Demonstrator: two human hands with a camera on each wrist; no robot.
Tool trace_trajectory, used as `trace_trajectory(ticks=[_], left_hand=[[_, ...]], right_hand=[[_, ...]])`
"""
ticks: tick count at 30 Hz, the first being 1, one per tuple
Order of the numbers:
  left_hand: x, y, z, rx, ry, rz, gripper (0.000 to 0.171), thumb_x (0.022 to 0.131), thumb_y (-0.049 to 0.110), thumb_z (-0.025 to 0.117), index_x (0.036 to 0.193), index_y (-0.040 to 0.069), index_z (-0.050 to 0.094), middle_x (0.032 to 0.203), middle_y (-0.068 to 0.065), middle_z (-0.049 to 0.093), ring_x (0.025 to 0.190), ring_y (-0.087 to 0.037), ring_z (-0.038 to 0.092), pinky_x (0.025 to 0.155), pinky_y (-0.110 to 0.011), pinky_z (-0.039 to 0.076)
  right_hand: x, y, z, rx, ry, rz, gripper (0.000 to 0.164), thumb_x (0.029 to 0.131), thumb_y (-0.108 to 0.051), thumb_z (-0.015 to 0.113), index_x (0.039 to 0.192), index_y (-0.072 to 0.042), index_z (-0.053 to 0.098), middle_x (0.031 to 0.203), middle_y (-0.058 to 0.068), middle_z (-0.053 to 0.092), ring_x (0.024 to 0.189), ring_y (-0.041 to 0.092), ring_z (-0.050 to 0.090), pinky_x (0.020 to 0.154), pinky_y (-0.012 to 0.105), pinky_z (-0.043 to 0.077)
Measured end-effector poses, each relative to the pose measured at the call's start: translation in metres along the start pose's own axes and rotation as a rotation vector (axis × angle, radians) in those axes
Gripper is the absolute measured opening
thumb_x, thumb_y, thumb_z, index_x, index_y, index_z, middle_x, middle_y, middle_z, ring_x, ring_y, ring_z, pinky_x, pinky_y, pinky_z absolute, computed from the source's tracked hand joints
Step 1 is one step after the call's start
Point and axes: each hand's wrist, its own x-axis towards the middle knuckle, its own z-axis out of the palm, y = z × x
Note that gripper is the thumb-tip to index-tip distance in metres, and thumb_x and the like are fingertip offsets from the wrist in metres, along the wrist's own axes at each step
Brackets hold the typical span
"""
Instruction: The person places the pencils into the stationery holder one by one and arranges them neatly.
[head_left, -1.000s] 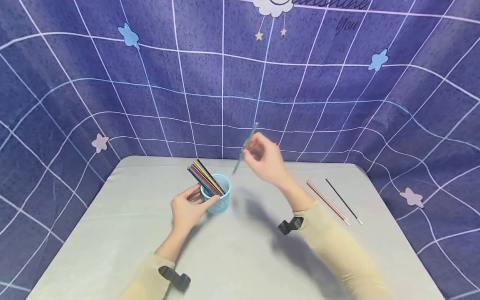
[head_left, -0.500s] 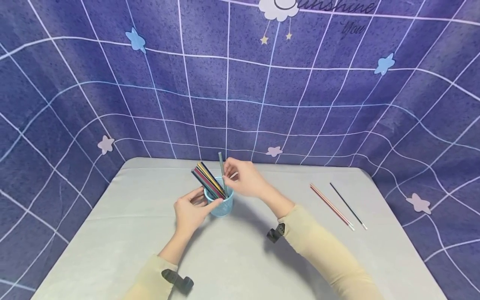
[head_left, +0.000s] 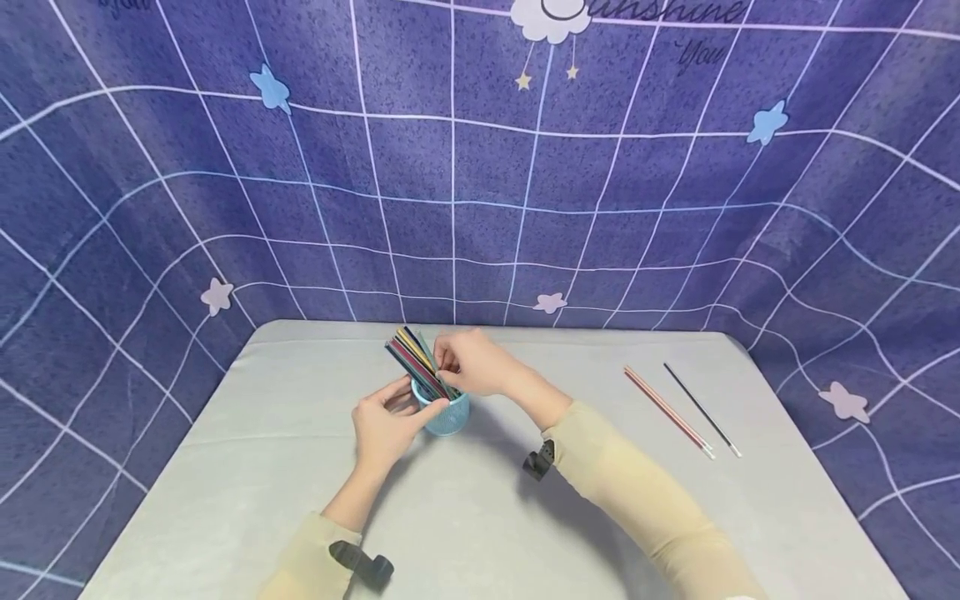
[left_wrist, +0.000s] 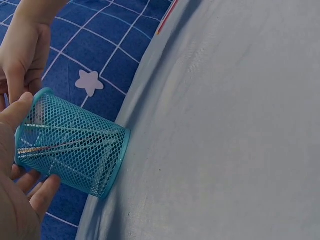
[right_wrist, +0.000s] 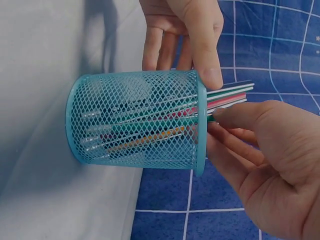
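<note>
A light blue mesh pencil cup (head_left: 448,418) stands upright on the table, holding a leaning bundle of colored pencils (head_left: 408,358). My left hand (head_left: 386,427) grips the cup from the left, thumb at the rim and fingers round the far side, as the left wrist view also shows on the mesh wall (left_wrist: 75,145). Over the opening, my right hand (head_left: 474,363) pinches a green pencil (right_wrist: 160,123) between thumb and fingers. Its lower part is inside the cup, seen through the mesh, beside red, yellow and dark ones.
To the right on the pale tablecloth (head_left: 525,533) lie two reddish pencils (head_left: 667,410) side by side and one dark pencil (head_left: 701,408), all with white ends. A blue-purple curtain (head_left: 480,167) with a grid and stars hangs behind and at both sides.
The right hand has brought the green pencil left and down from the air into the cup, and it now leans toward the other pencils. The left hand keeps its grip on the cup.
</note>
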Motion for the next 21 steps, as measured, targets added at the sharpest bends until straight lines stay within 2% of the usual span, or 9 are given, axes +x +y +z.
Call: trace_trajectory(ticks=[8, 13, 21], left_hand=[[0.000, 0.002, -0.001, 0.006, -0.014, -0.010, 0.069, 0.067, 0.027, 0.104, 0.124, 0.000, 0.077, 0.113, -0.022, 0.080, 0.100, -0.038, 0.081, 0.081, -0.037, 0.071], [0.000, 0.004, -0.002, -0.001, -0.016, -0.011, 0.069, 0.067, 0.027, 0.104, 0.124, -0.001, 0.077, 0.114, -0.022, 0.080, 0.100, -0.039, 0.081, 0.081, -0.037, 0.071], [0.000, 0.004, -0.002, -0.004, -0.017, -0.014, 0.067, 0.068, 0.026, 0.104, 0.123, 0.001, 0.077, 0.112, -0.021, 0.081, 0.099, -0.038, 0.081, 0.081, -0.039, 0.071]], right_hand=[[0.007, -0.001, 0.009, -0.083, -0.009, 0.008, 0.013, 0.095, -0.010, 0.079, 0.089, -0.008, 0.068, 0.079, 0.001, 0.079, 0.071, 0.009, 0.073, 0.069, 0.014, 0.062], [0.012, -0.003, 0.013, -0.102, -0.010, 0.010, 0.014, 0.094, -0.013, 0.082, 0.089, -0.008, 0.071, 0.083, 0.002, 0.080, 0.076, 0.011, 0.076, 0.071, 0.015, 0.064], [0.014, -0.007, 0.016, -0.071, -0.023, 0.038, 0.010, 0.094, -0.014, 0.083, 0.093, -0.007, 0.075, 0.092, 0.006, 0.082, 0.085, 0.015, 0.080, 0.076, 0.017, 0.066]])
